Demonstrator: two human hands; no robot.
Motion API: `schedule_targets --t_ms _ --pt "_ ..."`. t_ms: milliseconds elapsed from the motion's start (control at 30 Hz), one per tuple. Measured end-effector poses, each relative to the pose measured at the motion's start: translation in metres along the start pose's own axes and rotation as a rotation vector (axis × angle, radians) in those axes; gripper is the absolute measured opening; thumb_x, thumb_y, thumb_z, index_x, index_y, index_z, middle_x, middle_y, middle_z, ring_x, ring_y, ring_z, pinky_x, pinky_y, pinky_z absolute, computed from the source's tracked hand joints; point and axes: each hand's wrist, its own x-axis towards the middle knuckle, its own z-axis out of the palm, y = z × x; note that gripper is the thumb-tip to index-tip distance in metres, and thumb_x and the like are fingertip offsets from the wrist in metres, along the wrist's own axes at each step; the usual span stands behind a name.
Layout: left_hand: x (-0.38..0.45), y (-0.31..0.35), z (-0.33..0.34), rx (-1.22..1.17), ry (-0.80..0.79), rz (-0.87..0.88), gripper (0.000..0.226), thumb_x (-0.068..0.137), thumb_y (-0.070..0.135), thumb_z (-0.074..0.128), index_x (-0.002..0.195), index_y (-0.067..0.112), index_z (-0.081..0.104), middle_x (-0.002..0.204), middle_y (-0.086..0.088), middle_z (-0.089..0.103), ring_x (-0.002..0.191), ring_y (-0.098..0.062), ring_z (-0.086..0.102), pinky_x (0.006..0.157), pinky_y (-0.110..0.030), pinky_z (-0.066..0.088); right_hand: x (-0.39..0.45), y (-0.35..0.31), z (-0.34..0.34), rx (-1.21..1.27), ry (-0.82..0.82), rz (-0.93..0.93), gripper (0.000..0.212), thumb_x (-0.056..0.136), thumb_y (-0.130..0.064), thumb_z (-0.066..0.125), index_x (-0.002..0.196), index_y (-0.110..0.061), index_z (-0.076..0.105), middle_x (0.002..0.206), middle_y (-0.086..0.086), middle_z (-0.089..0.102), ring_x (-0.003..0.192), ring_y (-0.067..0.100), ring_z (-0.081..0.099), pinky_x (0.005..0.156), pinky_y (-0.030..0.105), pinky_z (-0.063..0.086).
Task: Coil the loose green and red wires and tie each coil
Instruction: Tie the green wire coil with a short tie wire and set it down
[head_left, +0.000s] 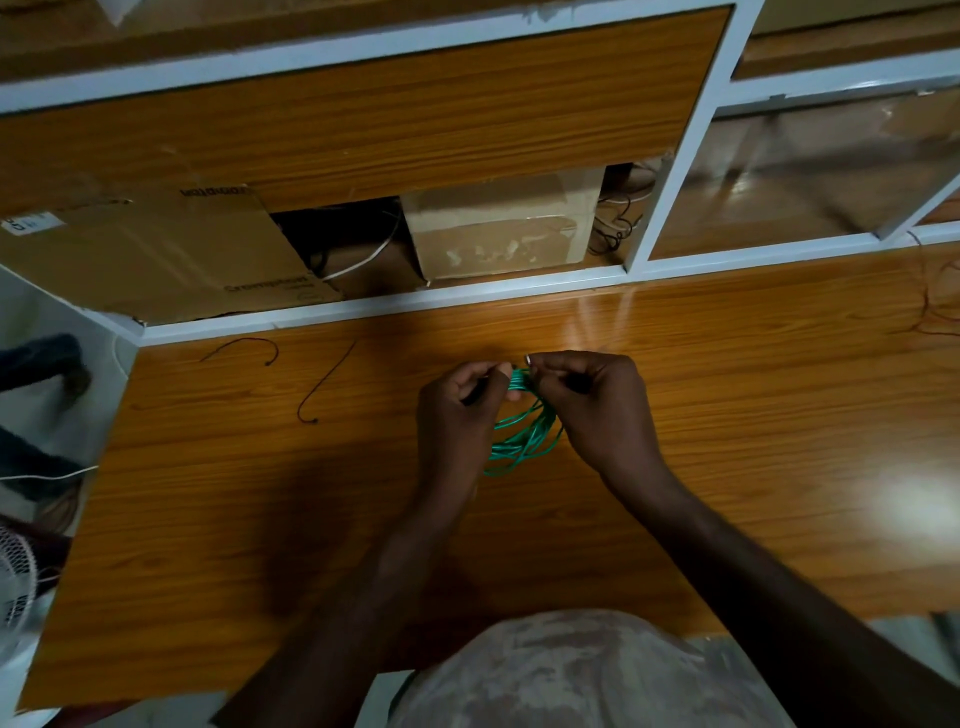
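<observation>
Both hands pinch the far end of the coiled green plastic-sheathed wire (522, 431): the left hand (460, 402) and right hand (592, 405) curl their fingers round a thin dark tie at the bunched strands. If either pinch slackens, the springy loops hanging toward the person could fan apart, I judge. Beneath lies a glossy wood-grain tabletop (727, 415). Left of the fingers rest two spare dark ties (324, 384); far right trails thin red wire (930, 312). Beyond, cardboard boxes (498, 228) fill a white-framed shelf.

Dim, glare patches on desk (779, 415) — wide-angle edge bending, soft blur
</observation>
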Motion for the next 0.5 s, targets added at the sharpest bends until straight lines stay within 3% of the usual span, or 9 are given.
schedule_targets --t_ms 200,367,500 --pt "0.0 0.0 0.003 0.049 0.046 0.063 0.014 0.106 0.026 0.067 0.103 0.019 0.079 0.082 0.007 0.081 0.081 -0.002 0.077 0.073 -0.019 0.053 -0.005 -0.012 0.0 -0.216 -0.012 -0.148 0.023 0.101 -0.012 0.07 0.12 -0.019 0.081 0.105 -0.016 0.075 0.085 -0.013 0.068 0.07 0.011 0.054" --pt "-0.002 -0.001 0.005 0.02 0.076 0.077 0.016 0.106 0.023 0.067 0.106 0.012 0.079 0.087 0.005 0.081 0.081 -0.002 0.077 0.071 -0.016 0.052 -0.007 -0.015 0.001 -0.326 -0.021 -0.21 0.019 0.103 -0.015 0.067 0.117 -0.016 0.08 0.101 -0.002 0.081 0.084 0.005 0.072 0.069 0.027 0.057" --pt "-0.003 -0.005 0.006 0.008 0.019 0.08 0.015 0.106 0.019 0.067 0.11 0.011 0.079 0.095 0.005 0.082 0.088 -0.004 0.077 0.076 -0.02 0.055 -0.003 -0.014 -0.002 -0.273 -0.029 -0.137 0.015 0.102 -0.015 0.069 0.108 -0.019 0.083 0.093 -0.013 0.079 0.084 -0.003 0.073 0.065 0.018 0.055"
